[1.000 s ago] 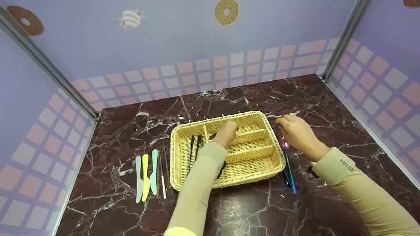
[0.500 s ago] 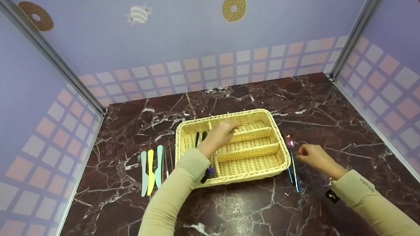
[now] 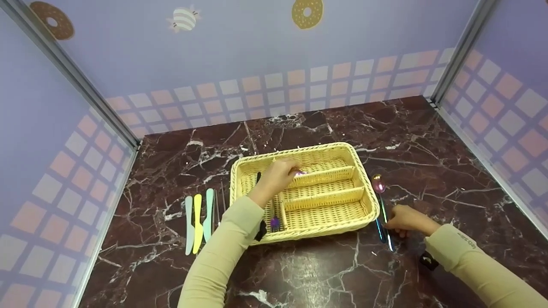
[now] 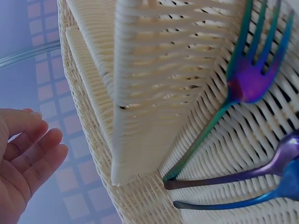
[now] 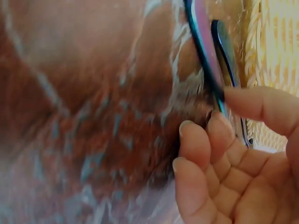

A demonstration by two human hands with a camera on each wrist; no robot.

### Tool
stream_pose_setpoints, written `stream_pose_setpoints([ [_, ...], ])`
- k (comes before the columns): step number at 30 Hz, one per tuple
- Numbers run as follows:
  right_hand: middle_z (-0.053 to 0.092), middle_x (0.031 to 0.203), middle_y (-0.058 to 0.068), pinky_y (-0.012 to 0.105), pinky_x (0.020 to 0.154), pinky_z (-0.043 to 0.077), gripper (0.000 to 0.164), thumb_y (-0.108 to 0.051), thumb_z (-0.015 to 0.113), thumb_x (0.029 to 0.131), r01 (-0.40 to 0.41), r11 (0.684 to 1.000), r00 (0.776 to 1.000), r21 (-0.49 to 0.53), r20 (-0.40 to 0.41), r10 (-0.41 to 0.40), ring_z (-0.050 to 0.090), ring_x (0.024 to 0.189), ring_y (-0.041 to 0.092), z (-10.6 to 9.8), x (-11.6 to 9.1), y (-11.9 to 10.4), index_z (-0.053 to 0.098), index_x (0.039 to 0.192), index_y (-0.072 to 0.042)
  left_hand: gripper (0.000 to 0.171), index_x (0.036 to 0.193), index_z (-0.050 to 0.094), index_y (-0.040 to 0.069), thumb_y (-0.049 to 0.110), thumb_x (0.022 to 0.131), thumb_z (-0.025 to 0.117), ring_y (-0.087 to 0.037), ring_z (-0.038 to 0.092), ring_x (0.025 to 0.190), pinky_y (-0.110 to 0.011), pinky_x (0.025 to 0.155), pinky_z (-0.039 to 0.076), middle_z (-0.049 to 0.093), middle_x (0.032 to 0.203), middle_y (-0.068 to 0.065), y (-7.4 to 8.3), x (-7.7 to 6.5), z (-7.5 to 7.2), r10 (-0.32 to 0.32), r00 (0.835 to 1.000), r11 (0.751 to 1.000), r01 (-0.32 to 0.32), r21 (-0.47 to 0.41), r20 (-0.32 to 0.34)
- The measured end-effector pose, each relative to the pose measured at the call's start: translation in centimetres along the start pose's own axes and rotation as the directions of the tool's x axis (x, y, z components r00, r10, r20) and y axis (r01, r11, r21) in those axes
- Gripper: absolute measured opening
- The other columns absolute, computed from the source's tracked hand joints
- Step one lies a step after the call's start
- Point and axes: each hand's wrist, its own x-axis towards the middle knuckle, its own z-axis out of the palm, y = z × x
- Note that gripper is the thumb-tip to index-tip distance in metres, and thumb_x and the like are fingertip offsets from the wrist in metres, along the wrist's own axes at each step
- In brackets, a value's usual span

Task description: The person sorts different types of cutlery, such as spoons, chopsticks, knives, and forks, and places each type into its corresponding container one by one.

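In the head view my left hand (image 3: 274, 179) is over the yellow wicker basket (image 3: 325, 232), near its back-left divider. Its fingers (image 4: 44, 149) are loosely bent and the left wrist view shows nothing held. A small purple piece (image 3: 300, 173) shows by its fingertips, too little to name. Below it, a rainbow fork (image 4: 250, 81) lies in the left compartment beside purple (image 4: 224, 182) and blue (image 4: 229, 204) handles. My right hand (image 3: 409, 220) pinches the handle (image 5: 205, 46) of an iridescent spoon (image 3: 379, 184) between thumb and finger, right of the basket. A second blue handle (image 5: 225, 44) lies alongside.
Left of the basket lie a pale blue knife (image 3: 189, 226), a yellow knife (image 3: 197, 226), a mint knife (image 3: 208, 214) and thin chopsticks (image 3: 217, 207) on the dark marble table (image 3: 150, 256). Patterned panels (image 3: 257, 55) stand around the table.
My right hand has come down from beyond the spoons and now pinches one handle. My left hand has shifted slightly left, and a purple piece shows by its fingertips.
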Motion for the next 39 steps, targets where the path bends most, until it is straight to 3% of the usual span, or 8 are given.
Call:
stream_pose_setpoints([
  [6,0.055,0.057,0.005,0.024,0.04,0.046,0.016,-0.011,0.058,0.072,-0.116,0.985,0.993,0.124,0.007,0.116,0.053,0.044,0.012,0.0,0.1,0.0,0.048,0.077,0.0,0.016,0.093,0.068,0.004,0.0,0.087,0.054,-0.022,0.063,0.085,-0.032,0.073,0.053,0.067,0.093,-0.01,-0.9,-0.7,-0.3,-0.045,0.999,0.999,0.045,0.007,0.017],
  [17,0.054,0.056,0.004,0.026,0.042,0.048,0.01,-0.009,0.056,0.075,-0.092,0.953,0.996,0.289,0.038,0.084,0.054,0.042,0.011,-0.3,0.2,1.0,0.052,0.075,0.0,0.019,0.096,0.068,0.003,-0.004,0.084,0.055,-0.025,0.064,0.09,-0.033,0.076,0.053,0.068,0.095,-0.012,-2.2,-1.6,-1.4,-0.069,0.997,0.997,0.069,0.021,-0.026],
  [20,0.053,0.054,0.001,0.025,0.044,0.048,0.008,-0.009,0.054,0.077,-0.065,0.927,0.998,0.369,0.05,0.05,0.053,0.044,0.01,-1.1,0.4,1.5,0.053,0.071,-0.004,0.019,0.096,0.068,0.002,-0.004,0.083,0.055,-0.025,0.064,0.087,-0.033,0.074,0.053,0.068,0.094,-0.012,-2.5,-2.0,-1.8,-0.075,0.996,0.997,0.076,0.024,-0.052],
  [23,0.052,0.055,-0.002,0.022,0.046,0.047,0.009,-0.007,0.051,0.078,-0.035,0.88,0.998,0.474,0.061,0.007,0.051,0.047,0.007,-2.4,0.6,1.9,0.056,0.071,-0.005,0.018,0.095,0.068,0.001,-0.004,0.084,0.054,-0.024,0.064,0.085,-0.034,0.071,0.052,0.068,0.094,-0.012,-2.8,-2.4,-2.3,-0.1,0.993,0.995,0.101,0.013,-0.062],
  [28,0.059,0.066,-0.001,0.018,0.05,0.046,0.018,-0.006,0.045,0.088,-0.035,0.804,0.995,0.594,0.096,-0.028,0.052,0.052,0.004,-5.1,0.9,2.3,0.059,0.088,0.005,0.014,0.091,0.067,0.001,-0.002,0.084,0.055,-0.023,0.062,0.079,-0.035,0.068,0.052,0.067,0.09,-0.012,-3.3,-2.8,-2.7,-0.11,0.991,0.993,0.113,0.026,-0.078],
  [30,0.06,0.069,-0.001,0.019,0.053,0.048,0.021,-0.007,0.042,0.091,-0.056,0.803,0.994,0.593,0.112,-0.013,0.054,0.054,0.003,-6.0,1.0,2.2,0.056,0.095,0.008,0.013,0.088,0.067,0.001,-0.003,0.083,0.055,-0.023,0.062,0.077,-0.036,0.068,0.052,0.067,0.087,-0.012,-3.5,-2.9,-2.7,-0.097,0.991,0.994,0.101,0.039,-0.094],
  [34,0.059,0.069,0.0,0.024,0.059,0.051,0.021,-0.006,0.041,0.092,-0.081,0.837,0.992,0.541,0.123,0.017,0.057,0.056,0.005,-7.3,1.0,1.8,0.053,0.098,0.01,0.013,0.087,0.067,0.002,-0.003,0.083,0.056,-0.023,0.062,0.076,-0.036,0.068,0.052,0.067,0.085,-0.011,-3.6,-3.1,-2.9,-0.09,0.99,0.995,0.095,0.043,-0.11],
  [39,0.058,0.071,0.001,0.025,0.064,0.052,0.017,-0.004,0.038,0.094,-0.071,0.832,0.994,0.55,0.108,0.014,0.058,0.06,0.008,-8.4,1.0,1.0,0.05,0.095,0.008,0.012,0.087,0.067,0.005,-0.001,0.084,0.056,-0.023,0.062,0.079,-0.036,0.07,0.052,0.067,0.086,-0.01,-3.5,-3.1,-3.2,-0.102,0.989,0.993,0.107,0.043,-0.104],
])
